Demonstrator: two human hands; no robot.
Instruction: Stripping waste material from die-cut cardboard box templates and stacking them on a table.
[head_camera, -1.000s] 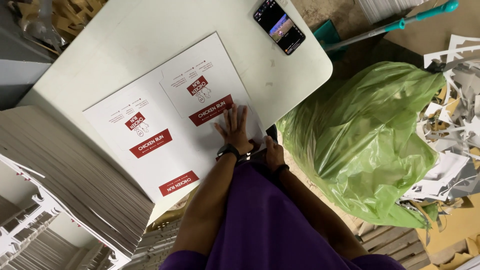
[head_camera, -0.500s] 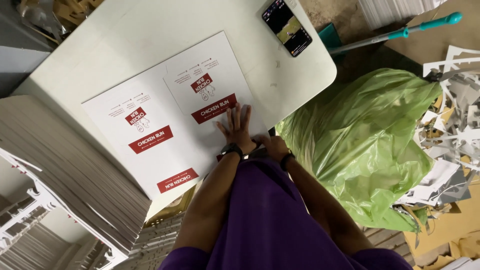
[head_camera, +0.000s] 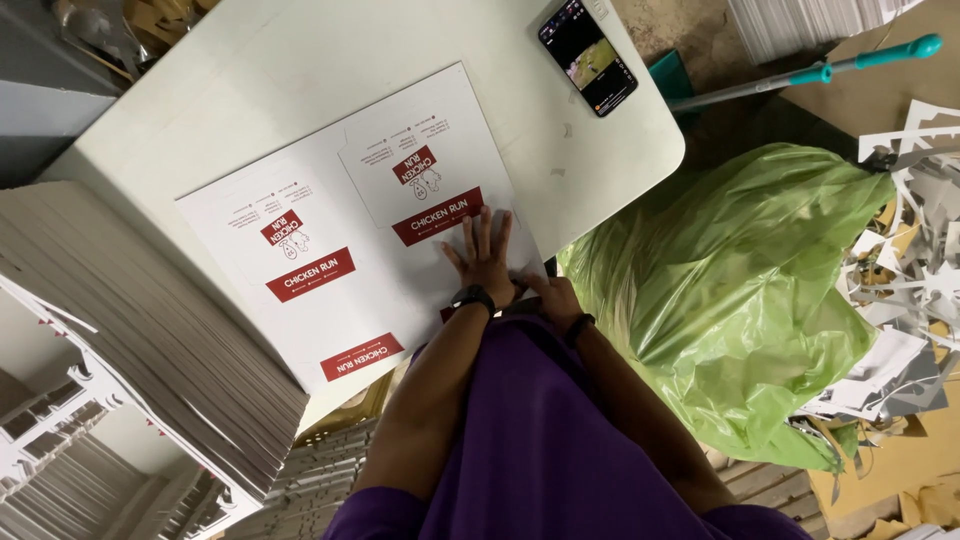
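Note:
A white die-cut cardboard sheet (head_camera: 330, 240) with red printed labels lies on a white table (head_camera: 250, 80). My left hand (head_camera: 483, 255), a black watch on its wrist, lies flat on the sheet's near right corner with fingers spread. My right hand (head_camera: 555, 295), a dark band on its wrist, is curled over the sheet's edge just beside the left hand, at the table's rim. Part of its fingers are hidden by the sheet's edge. My purple shirt covers the lower middle of the view.
A lit phone (head_camera: 588, 55) lies at the table's far right corner. A tall stack of flat cardboard sheets (head_camera: 130, 340) stands on the left. A full green plastic bag (head_camera: 740, 290) sits to the right, with paper offcuts (head_camera: 920, 250) and a teal-handled pole (head_camera: 810, 75) beyond.
Both hands stay on the sheet's near right corner, almost unmoved. The view has shifted slightly, and my right hand has edged a little toward the sheet's edge.

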